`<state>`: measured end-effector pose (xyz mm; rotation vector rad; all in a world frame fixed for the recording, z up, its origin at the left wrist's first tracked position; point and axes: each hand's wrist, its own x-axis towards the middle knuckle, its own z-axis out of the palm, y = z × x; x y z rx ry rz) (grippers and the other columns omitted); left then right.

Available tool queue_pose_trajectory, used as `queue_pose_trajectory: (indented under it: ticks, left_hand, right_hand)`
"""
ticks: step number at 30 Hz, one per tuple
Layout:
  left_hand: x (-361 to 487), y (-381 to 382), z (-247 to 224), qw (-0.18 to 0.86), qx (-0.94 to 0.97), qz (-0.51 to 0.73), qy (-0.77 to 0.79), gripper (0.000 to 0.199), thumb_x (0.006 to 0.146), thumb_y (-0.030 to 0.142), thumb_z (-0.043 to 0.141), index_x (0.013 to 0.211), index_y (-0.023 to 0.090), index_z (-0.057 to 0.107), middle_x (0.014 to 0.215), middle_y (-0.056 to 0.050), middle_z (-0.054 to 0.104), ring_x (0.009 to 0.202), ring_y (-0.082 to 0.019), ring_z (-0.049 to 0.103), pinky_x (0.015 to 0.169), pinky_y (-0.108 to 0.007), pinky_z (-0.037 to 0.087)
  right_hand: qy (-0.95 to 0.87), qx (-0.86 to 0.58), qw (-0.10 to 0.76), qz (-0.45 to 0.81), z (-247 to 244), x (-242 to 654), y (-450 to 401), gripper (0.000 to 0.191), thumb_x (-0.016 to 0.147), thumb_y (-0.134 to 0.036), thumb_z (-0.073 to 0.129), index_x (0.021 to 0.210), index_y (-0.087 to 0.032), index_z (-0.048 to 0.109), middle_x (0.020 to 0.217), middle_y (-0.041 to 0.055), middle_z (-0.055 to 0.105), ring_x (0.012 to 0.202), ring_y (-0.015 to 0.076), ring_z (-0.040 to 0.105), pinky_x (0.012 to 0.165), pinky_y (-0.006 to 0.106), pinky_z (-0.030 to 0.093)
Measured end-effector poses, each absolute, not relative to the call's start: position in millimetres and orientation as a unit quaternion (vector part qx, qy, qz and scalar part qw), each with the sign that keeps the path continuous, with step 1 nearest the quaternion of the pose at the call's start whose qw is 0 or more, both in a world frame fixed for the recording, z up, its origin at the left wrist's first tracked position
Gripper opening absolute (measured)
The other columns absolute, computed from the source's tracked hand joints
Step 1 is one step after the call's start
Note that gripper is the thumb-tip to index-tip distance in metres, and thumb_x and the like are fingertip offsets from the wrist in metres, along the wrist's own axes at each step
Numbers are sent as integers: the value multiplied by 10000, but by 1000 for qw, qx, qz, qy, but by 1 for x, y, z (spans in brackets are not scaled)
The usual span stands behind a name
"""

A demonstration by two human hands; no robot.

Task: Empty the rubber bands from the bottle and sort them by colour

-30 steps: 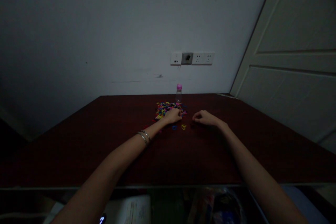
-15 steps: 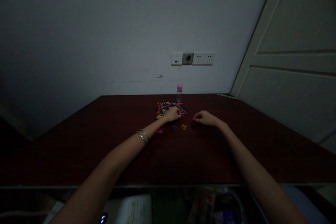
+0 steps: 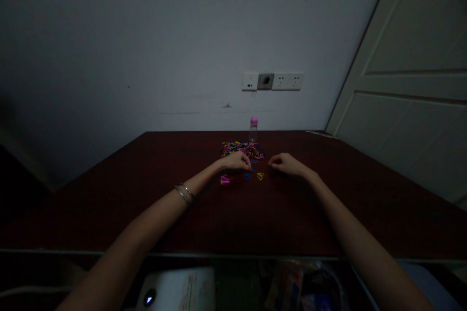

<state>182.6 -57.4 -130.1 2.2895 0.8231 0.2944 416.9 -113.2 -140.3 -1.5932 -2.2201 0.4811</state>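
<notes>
A pile of small coloured loops (image 3: 241, 147), which look like rubber bands, lies on the dark red table (image 3: 164, 155). My left hand (image 3: 236, 160) is just in front of it, fingers pinched, with a bit of blue loop (image 3: 253, 170) showing at the fingertips. Below that hand are a small blue group (image 3: 247, 176) and a yellow group (image 3: 260, 176) of loops. A pink group (image 3: 225, 180) sits to their left. Over the table on the right, my right hand (image 3: 286, 163) has its fingers curled together; anything in them is too small to see.
Behind the pile stands a clear bottle (image 3: 253, 132) with a pink cap, near the wall. Sockets (image 3: 288, 81) are set in the wall. A panelled door (image 3: 408, 92) is at the right. Below the table's front edge are a white case (image 3: 182, 289) and plastic-wrapped items (image 3: 288, 284).
My left hand has drawn back from the pile toward me, uncovering the pink group. The right hand stays about where it was. The view has shifted slightly.
</notes>
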Motion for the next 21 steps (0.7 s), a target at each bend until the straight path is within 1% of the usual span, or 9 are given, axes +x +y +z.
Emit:
queue_pose_trajectory:
  ticks: [8, 13, 18, 21]
  left_hand:
    - [177, -58, -140, 357, 881, 85, 300, 171, 611, 173, 584, 722, 122, 703, 565, 7, 581, 507, -71, 451, 494, -189, 323]
    - [172, -57, -134, 367, 873, 105, 302, 194, 618, 234, 623, 749, 118, 707, 557, 3, 576, 494, -71, 443, 483, -190, 323]
    - [155, -41, -131, 363, 841, 193, 351, 242, 679, 289, 583, 785, 109, 705, 562, -1, 572, 489, -69, 425, 478, -189, 319]
    - [138, -23, -140, 350, 785, 297, 417, 288, 696, 324, 569, 834, 101, 688, 503, 19, 523, 462, -70, 400, 465, -191, 308]
  right_hand:
    - [-794, -556, 202, 144, -140, 406, -116, 254, 740, -244, 483, 862, -126, 673, 818, 71, 681, 732, 170, 606, 681, 261, 448]
    - [-786, -553, 232, 148, -140, 399, -118, 263, 742, -238, 477, 883, -135, 673, 800, 49, 667, 707, 151, 582, 676, 253, 442]
    - [-766, -542, 307, 156, -149, 390, -108, 301, 734, -224, 490, 970, -122, 645, 852, 53, 654, 736, 149, 577, 682, 249, 451]
    - [-766, -542, 314, 144, -156, 386, -97, 314, 714, -161, 518, 1006, -127, 628, 945, 72, 651, 806, 155, 586, 736, 251, 453]
